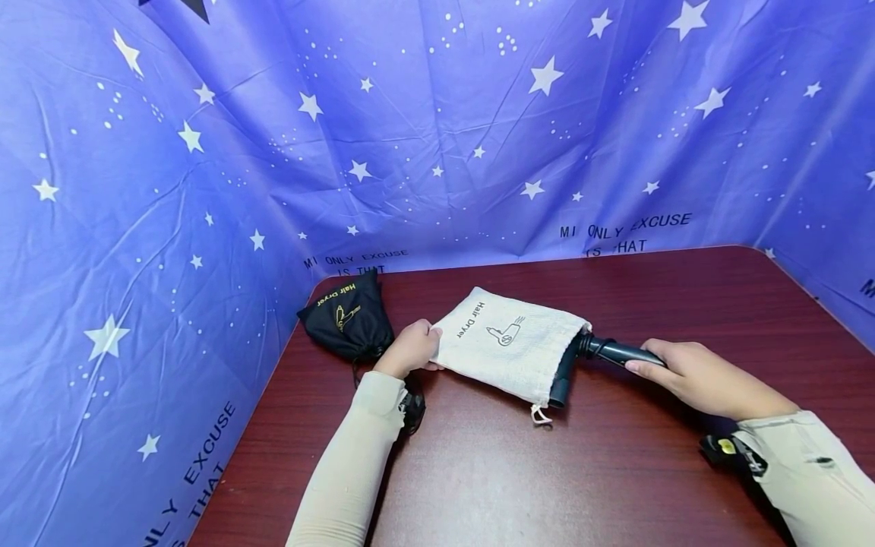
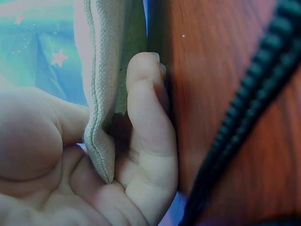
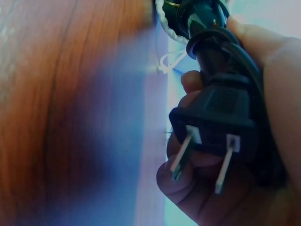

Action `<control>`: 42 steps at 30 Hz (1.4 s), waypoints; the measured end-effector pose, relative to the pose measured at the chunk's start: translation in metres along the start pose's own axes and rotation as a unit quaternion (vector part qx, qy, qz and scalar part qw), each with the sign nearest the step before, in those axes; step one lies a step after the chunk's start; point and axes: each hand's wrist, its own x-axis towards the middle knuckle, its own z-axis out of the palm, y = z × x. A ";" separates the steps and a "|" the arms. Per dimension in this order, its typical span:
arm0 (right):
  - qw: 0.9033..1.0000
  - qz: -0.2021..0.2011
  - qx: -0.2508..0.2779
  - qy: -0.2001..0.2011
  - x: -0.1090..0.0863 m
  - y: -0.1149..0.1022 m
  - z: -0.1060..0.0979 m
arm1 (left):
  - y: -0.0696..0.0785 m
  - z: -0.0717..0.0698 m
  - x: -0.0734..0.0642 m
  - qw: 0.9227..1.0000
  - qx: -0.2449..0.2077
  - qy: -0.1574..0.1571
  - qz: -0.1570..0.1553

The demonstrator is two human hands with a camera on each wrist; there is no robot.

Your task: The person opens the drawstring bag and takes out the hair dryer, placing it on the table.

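Observation:
A white cloth drawstring bag (image 1: 513, 342) printed "Hair Dryer" lies across the middle, its mouth toward the right. My left hand (image 1: 412, 348) pinches the bag's closed end; in the left wrist view the thumb and fingers hold the seamed cloth edge (image 2: 99, 94). From the bag's mouth sticks a black hair dryer (image 1: 618, 352), its body mostly hidden inside. My right hand (image 1: 697, 376) grips the dryer's handle, with the cord wound about it. In the right wrist view the two-prong plug (image 3: 214, 120) lies within the palm, its prongs pointing toward the camera.
A black drawstring pouch (image 1: 349, 319) with gold "Hair Dryer" print lies at the back left, beside my left hand. Its dark cord (image 2: 244, 103) runs past the left wrist. The dark red table (image 1: 492, 471) meets a blue star-patterned curtain (image 1: 437, 121) behind and at the sides.

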 end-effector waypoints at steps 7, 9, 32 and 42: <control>1.000 -0.001 0.006 0.001 -0.001 0.001 0.000 | 0.000 -0.001 0.001 1.000 -0.009 -0.002 0.003; 1.000 -0.003 0.005 0.003 -0.001 0.001 0.001 | -0.001 -0.001 0.001 1.000 -0.007 -0.004 0.002; 1.000 0.000 0.003 -0.002 0.001 -0.003 0.004 | 0.002 -0.003 0.000 1.000 0.005 0.007 0.001; 1.000 0.011 0.003 -0.010 -0.002 0.004 -0.002 | -0.001 -0.001 0.002 1.000 0.007 0.011 0.001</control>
